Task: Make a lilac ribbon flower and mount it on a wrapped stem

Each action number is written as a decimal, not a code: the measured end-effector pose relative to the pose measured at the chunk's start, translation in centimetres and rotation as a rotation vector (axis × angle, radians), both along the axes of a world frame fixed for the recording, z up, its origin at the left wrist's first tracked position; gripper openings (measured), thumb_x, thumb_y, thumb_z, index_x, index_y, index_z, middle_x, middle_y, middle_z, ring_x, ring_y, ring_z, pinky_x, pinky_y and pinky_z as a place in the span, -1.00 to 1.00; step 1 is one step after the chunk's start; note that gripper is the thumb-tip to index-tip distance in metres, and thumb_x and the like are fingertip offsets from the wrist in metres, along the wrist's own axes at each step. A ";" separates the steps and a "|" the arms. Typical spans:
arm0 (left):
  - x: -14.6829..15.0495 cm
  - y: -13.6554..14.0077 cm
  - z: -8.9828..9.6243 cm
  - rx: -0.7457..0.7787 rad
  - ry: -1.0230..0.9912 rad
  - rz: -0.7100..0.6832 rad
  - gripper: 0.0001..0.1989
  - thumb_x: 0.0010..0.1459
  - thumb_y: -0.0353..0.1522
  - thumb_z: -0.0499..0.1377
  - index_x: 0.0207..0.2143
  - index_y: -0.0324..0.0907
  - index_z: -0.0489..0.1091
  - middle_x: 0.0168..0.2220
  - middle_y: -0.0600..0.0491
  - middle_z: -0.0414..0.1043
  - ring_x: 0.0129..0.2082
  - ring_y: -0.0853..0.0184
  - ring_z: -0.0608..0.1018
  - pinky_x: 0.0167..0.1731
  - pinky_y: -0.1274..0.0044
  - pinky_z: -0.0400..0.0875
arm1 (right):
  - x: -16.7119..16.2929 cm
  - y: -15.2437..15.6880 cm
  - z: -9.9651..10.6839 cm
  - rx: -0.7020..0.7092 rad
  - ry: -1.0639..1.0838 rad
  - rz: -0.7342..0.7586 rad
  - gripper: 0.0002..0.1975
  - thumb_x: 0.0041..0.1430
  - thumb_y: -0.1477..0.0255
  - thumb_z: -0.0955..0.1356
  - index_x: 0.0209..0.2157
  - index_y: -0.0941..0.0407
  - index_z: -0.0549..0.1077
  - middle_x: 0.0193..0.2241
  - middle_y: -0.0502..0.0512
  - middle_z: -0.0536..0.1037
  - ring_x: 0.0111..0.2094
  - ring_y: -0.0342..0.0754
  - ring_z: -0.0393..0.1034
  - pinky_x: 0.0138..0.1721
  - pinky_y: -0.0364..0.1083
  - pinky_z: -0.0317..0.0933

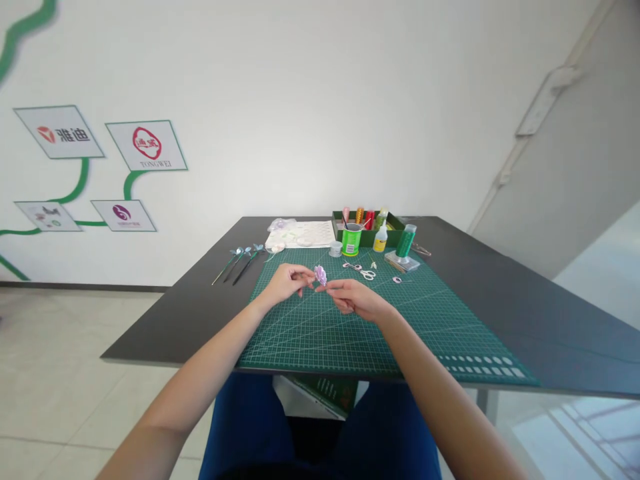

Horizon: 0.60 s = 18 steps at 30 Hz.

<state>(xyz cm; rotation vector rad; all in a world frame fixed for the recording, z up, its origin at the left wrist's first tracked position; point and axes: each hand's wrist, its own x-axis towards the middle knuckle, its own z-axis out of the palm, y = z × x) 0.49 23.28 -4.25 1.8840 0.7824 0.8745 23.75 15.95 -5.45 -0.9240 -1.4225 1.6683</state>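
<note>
A small pale purple flower [321, 275] is held up above the green cutting mat [320, 340]. My left hand [289, 281] pinches it from the left side with thumb and fingertips. From the right, my right hand [354, 298] has its fingers closed at the flower's lower edge; the exact grip there is too small to make out. White-handled scissors [367, 273] lie on the mat beyond my right hand. Small purple-and-white pieces [397, 280] lie near them.
Several stems with blue petals [243, 257] lie at left on the dark table [165, 327]. Farther back are white paper [305, 233], a green can [351, 240], a glue bottle [381, 237], a green thread spool [406, 241] and a green box [395, 227] holding colored spools.
</note>
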 end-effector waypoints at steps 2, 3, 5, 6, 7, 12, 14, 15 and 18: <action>0.2 -0.8 -0.2 -0.018 -0.037 0.009 -0.73 0.13 -0.25 0.42 -0.23 -0.29 0.68 -0.47 -0.03 0.68 -0.70 0.45 0.50 -0.61 0.62 0.37 | 0.1 -0.9 0.1 0.019 -0.008 -0.003 -0.54 0.13 0.22 0.53 -0.03 0.25 0.64 -0.72 -0.25 0.22 -0.65 -0.24 -0.13 -0.55 -0.14 -0.20; 0.4 -1.1 -0.4 -0.026 -0.055 0.015 -0.71 0.12 -0.23 0.43 -0.23 -0.30 0.68 -0.45 -0.04 0.68 -0.70 0.45 0.49 -0.62 0.62 0.36 | 0.1 -1.2 0.1 0.030 -0.016 -0.005 -0.54 0.13 0.20 0.53 -0.04 0.24 0.65 -0.72 -0.25 0.21 -0.65 -0.24 -0.12 -0.55 -0.14 -0.20; 0.7 -1.5 -0.7 -0.041 -0.090 0.027 -0.68 0.11 -0.20 0.44 -0.24 -0.31 0.67 -0.46 -0.05 0.68 -0.71 0.46 0.48 -0.64 0.62 0.34 | 0.0 -1.5 -0.1 0.051 -0.039 -0.012 -0.55 0.12 0.19 0.54 -0.08 0.23 0.66 -0.73 -0.25 0.21 -0.65 -0.23 -0.11 -0.55 -0.13 -0.19; 0.8 -1.6 -0.9 -0.048 -0.103 0.031 -0.66 0.10 -0.18 0.45 -0.25 -0.31 0.67 -0.47 -0.05 0.67 -0.72 0.46 0.47 -0.65 0.62 0.33 | 0.0 -1.5 -0.3 0.062 -0.053 -0.020 -0.56 0.11 0.18 0.54 -0.10 0.23 0.66 -0.74 -0.25 0.21 -0.66 -0.23 -0.11 -0.55 -0.13 -0.19; 0.9 -1.6 -1.1 -0.056 -0.113 0.031 -0.65 0.09 -0.17 0.46 -0.27 -0.31 0.67 -0.48 -0.05 0.67 -0.72 0.46 0.46 -0.65 0.62 0.33 | -0.1 -1.5 -0.5 0.073 -0.067 -0.031 -0.56 0.10 0.18 0.54 -0.12 0.23 0.67 -0.74 -0.25 0.22 -0.66 -0.23 -0.10 -0.55 -0.13 -0.18; 0.9 -1.7 -1.9 -0.087 -0.120 0.009 -0.66 0.04 -0.19 0.49 -0.29 -0.31 0.67 -0.51 -0.02 0.66 -0.73 0.46 0.46 -0.64 0.62 0.33 | -0.3 -1.1 -1.6 0.124 -0.113 -0.099 -0.59 0.09 0.15 0.53 -0.20 0.22 0.67 -0.75 -0.24 0.22 -0.66 -0.24 -0.08 -0.56 -0.15 -0.16; 0.8 -1.8 -2.0 -0.095 -0.113 0.006 -0.67 0.04 -0.21 0.50 -0.28 -0.31 0.68 -0.52 0.01 0.64 -0.73 0.46 0.46 -0.63 0.62 0.35 | -0.4 -1.0 -1.7 0.132 -0.124 -0.107 -0.58 0.10 0.15 0.53 -0.18 0.22 0.67 -0.75 -0.24 0.23 -0.66 -0.23 -0.07 -0.57 -0.14 -0.16; 0.7 -1.8 -2.1 -0.098 -0.109 0.007 -0.68 0.05 -0.22 0.50 -0.27 -0.31 0.68 -0.53 0.02 0.63 -0.72 0.45 0.47 -0.62 0.62 0.35 | -0.4 -1.0 -1.8 0.131 -0.130 -0.104 -0.58 0.11 0.16 0.52 -0.17 0.23 0.67 -0.75 -0.24 0.23 -0.66 -0.23 -0.07 -0.57 -0.14 -0.15; 0.5 -1.7 -2.2 -0.106 -0.097 0.015 -0.69 0.09 -0.22 0.49 -0.25 -0.31 0.67 -0.53 0.04 0.62 -0.71 0.46 0.47 -0.61 0.61 0.35 | -0.6 -1.0 -1.8 0.115 -0.154 -0.074 -0.55 0.10 0.19 0.53 -0.11 0.25 0.67 -0.74 -0.24 0.24 -0.66 -0.22 -0.03 -0.57 -0.15 -0.13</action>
